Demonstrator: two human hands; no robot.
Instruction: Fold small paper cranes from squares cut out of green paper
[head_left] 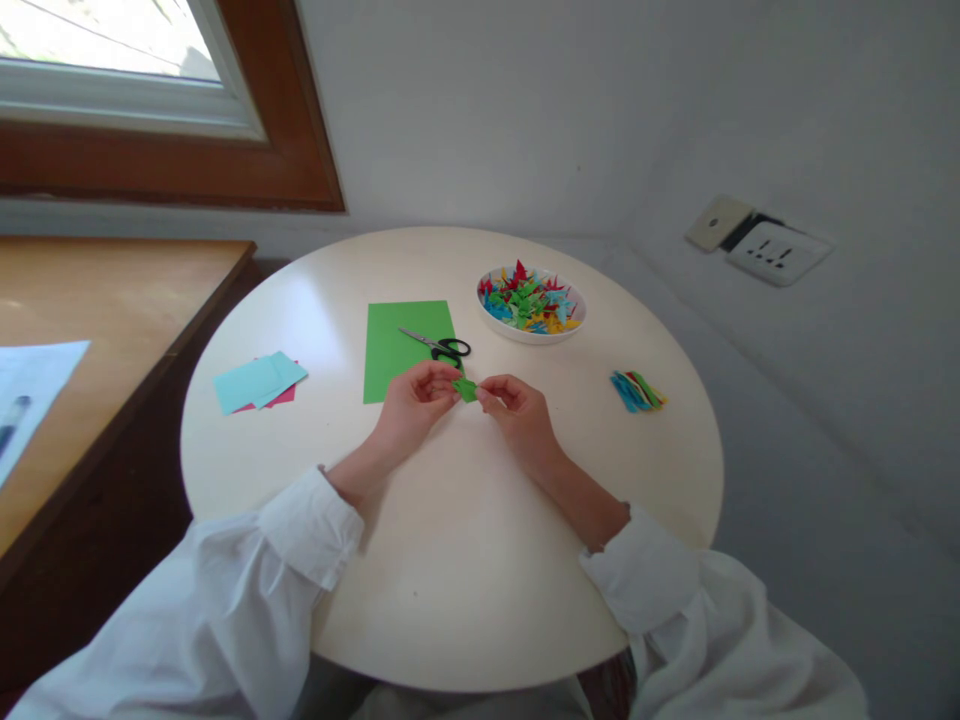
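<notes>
Between my two hands is a small folded piece of green paper (466,389), held just above the round table. My left hand (417,400) pinches its left side with thumb and fingers. On the right side, my right hand (519,412) grips it between thumb and forefinger. Just beyond my left fingers lie scissors with black handles (448,350), their blades pointing left across a green sheet of paper (390,340). The scissors' lower handle loop is close to my left fingertips. The exact folds in the small paper are too small to make out.
A white dish (531,338) full of colourful folded paper cranes stands at the back. Light blue and red paper squares (259,382) lie at the left. Small coloured paper pieces (637,391) are piled at the right. A wooden desk (150,290) adjoins the round white table (465,560).
</notes>
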